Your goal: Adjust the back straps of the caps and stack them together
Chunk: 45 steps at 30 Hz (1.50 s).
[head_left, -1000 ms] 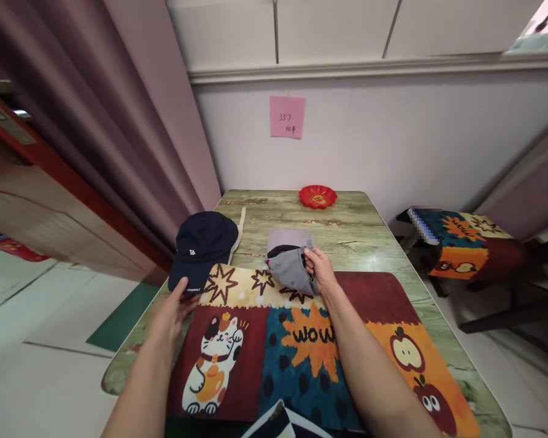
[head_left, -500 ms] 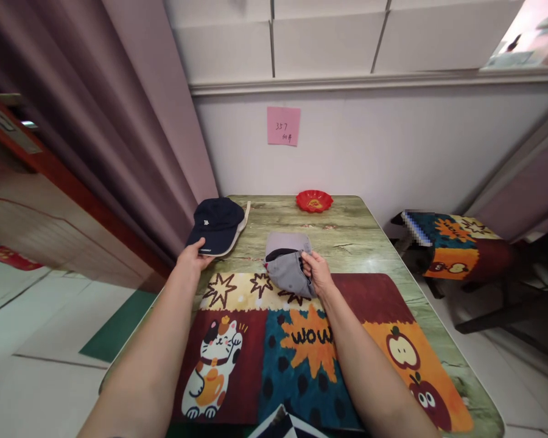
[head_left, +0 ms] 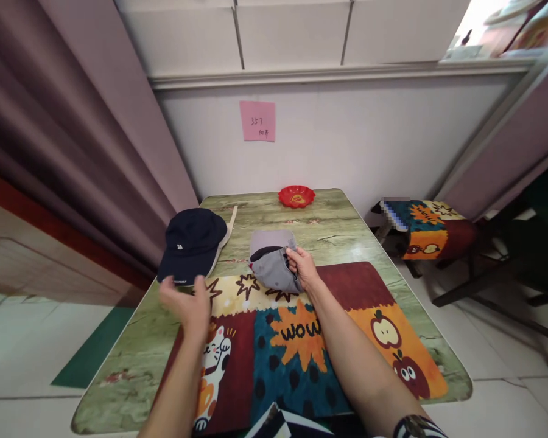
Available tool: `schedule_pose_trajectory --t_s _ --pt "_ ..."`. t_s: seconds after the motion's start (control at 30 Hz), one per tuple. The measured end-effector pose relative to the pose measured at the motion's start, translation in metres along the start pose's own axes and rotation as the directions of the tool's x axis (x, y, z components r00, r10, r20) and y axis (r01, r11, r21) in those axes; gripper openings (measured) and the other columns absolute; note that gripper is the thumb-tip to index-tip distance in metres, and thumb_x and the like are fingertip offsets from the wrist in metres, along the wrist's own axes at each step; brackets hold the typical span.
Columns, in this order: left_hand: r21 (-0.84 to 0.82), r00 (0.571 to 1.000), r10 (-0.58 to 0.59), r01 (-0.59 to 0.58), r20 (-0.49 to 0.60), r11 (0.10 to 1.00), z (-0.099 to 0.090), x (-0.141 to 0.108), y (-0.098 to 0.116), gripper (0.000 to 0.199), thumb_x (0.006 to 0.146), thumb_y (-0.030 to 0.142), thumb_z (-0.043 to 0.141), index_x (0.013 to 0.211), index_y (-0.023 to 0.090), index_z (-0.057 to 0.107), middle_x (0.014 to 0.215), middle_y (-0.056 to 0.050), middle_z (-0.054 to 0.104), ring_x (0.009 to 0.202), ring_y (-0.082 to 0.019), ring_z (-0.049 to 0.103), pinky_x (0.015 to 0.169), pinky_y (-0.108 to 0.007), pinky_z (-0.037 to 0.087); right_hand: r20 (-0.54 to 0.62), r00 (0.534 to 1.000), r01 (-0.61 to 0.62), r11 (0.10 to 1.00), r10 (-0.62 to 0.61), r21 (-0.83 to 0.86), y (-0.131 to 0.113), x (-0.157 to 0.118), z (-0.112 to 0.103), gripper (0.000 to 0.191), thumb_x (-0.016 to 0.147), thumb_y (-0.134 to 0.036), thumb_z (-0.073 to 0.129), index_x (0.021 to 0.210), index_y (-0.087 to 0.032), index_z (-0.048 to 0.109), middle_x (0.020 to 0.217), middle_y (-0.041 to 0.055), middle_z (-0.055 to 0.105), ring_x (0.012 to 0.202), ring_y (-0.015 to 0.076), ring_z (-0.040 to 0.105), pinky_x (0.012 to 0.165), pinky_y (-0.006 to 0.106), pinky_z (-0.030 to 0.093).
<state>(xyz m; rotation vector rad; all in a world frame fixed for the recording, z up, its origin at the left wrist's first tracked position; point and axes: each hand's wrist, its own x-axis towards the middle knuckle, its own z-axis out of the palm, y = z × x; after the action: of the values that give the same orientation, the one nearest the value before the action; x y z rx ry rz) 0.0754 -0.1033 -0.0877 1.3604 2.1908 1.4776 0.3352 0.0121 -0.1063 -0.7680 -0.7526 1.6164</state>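
Observation:
A navy cap (head_left: 194, 240) with a light underside rests on the left back part of the table, its brim toward me. Just in front of that brim is my left hand (head_left: 187, 304), slightly blurred, fingers apart and holding nothing. My right hand (head_left: 301, 264) pinches the edge of a grey cap (head_left: 274, 267) near the middle of the table. The grey cap is tipped so that part of its dark inside shows, with its brim pointing to the back. Its crown lies over the top edge of the patterned mat (head_left: 237, 377).
A red scalloped dish (head_left: 296, 196) stands at the back of the wood-patterned table (head_left: 132, 359). On the wall is a pink note (head_left: 258, 121). To the right stands a stool (head_left: 427, 228) with a patterned cover. Purple curtains hang on both sides.
My left hand has let go of the navy cap's brim and drawn back toward me, opening. My right hand still holds the grey cap. The view has shifted to the right.

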Motion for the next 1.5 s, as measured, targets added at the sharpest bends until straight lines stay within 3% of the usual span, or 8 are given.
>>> schedule_pose_trajectory --t_s 0.17,0.3,0.5,0.73,0.87,1.07,1.33,1.5 --pt "0.436 0.851 0.222 -0.448 0.476 0.781 0.021 -0.049 0.008 0.071 0.089 0.056 0.049 0.147 0.015 0.043 0.156 -0.021 0.039 0.147 -0.037 0.029 0.117 -0.061 0.016 -0.028 0.999 0.02 1.0 -0.02 -0.007 0.003 -0.002 0.002 0.043 0.061 -0.044 0.083 0.069 -0.02 0.049 0.052 -0.0115 0.036 0.042 0.0026 0.025 0.037 0.017 0.02" --pt "0.472 0.795 0.238 -0.54 0.559 0.697 0.017 -0.046 -0.002 0.073 0.091 0.058 0.044 0.151 0.018 0.039 0.158 -0.017 0.036 0.149 -0.034 0.025 0.119 -0.057 0.014 -0.028 1.0 0.009 0.999 -0.01 -0.04 0.002 -0.004 0.005 0.041 0.062 -0.043 0.083 0.069 -0.019 0.05 0.051 -0.0115 0.036 0.042 0.0025 0.026 0.037 0.017 0.019" --pt "0.371 0.868 0.26 -0.428 0.424 0.824 0.026 -0.03 0.001 0.064 0.087 0.054 0.054 0.14 0.018 0.053 0.144 -0.02 0.053 0.138 -0.037 0.043 0.115 -0.057 0.025 0.038 0.999 -0.03 0.997 0.033 -0.072 -0.016 0.018 0.01 0.037 0.061 -0.041 0.083 0.069 -0.017 0.055 0.057 -0.0072 0.051 0.042 0.0017 0.029 0.036 0.017 0.016" --pt "-0.119 0.871 0.469 -0.455 0.143 0.882 0.08 0.028 0.111 0.032 0.089 0.034 0.058 0.117 0.02 0.067 0.121 -0.013 0.067 0.118 -0.03 0.059 0.106 -0.045 0.042 0.053 0.999 0.0 0.999 0.002 -0.045 -0.033 0.044 0.025 0.036 0.062 -0.041 0.082 0.071 -0.017 0.057 0.056 -0.0076 0.048 0.041 0.0018 0.028 0.036 0.017 0.016" --pt "-0.285 0.844 0.449 -0.371 0.295 0.884 0.111 0.053 0.149 0.035 0.079 0.027 0.071 0.113 0.021 0.069 0.109 -0.01 0.072 0.101 -0.028 0.066 0.095 -0.041 0.048 0.037 0.999 0.031 0.999 -0.029 -0.037 -0.041 0.043 0.031 0.036 0.065 -0.043 0.082 0.071 -0.017 0.057 0.054 -0.008 0.046 0.041 0.002 0.026 0.036 0.018 0.015" --pt "-0.424 0.85 0.393 -0.231 0.349 0.876 0.126 0.061 0.139 0.019 0.078 0.03 0.073 0.095 0.02 0.073 0.09 -0.006 0.075 0.084 -0.024 0.069 0.083 -0.035 0.05 0.007 0.999 0.039 0.995 -0.038 -0.091 -0.051 0.036 0.038 0.038 0.065 -0.046 0.082 0.068 -0.018 0.056 0.049 -0.0098 0.037 0.04 0.0024 0.022 0.036 0.02 0.012" --pt "-0.334 0.774 0.585 -0.5 0.24 0.799 0.107 0.059 0.149 0.015 0.083 0.028 0.069 0.096 0.021 0.071 0.094 -0.005 0.074 0.089 -0.021 0.068 0.085 -0.032 0.05 -0.056 0.997 0.041 0.993 -0.048 -0.113 -0.067 0.022 0.057 0.041 0.062 -0.048 0.083 0.064 -0.018 0.056 0.047 -0.0096 0.036 0.039 0.0021 0.022 0.037 0.021 0.01" --pt "-0.449 0.867 0.444 -0.312 0.226 0.837 0.111 0.055 0.15 0.018 0.083 0.028 0.069 0.099 0.02 0.071 0.095 -0.004 0.074 0.089 -0.019 0.068 0.085 -0.031 0.051 0.032 0.998 0.058 0.991 -0.054 -0.118 -0.079 0.016 0.059 0.04 0.072 -0.053 0.076 0.071 -0.017 0.057 0.052 -0.0083 0.044 0.039 0.002 0.024 0.036 0.02 0.011"
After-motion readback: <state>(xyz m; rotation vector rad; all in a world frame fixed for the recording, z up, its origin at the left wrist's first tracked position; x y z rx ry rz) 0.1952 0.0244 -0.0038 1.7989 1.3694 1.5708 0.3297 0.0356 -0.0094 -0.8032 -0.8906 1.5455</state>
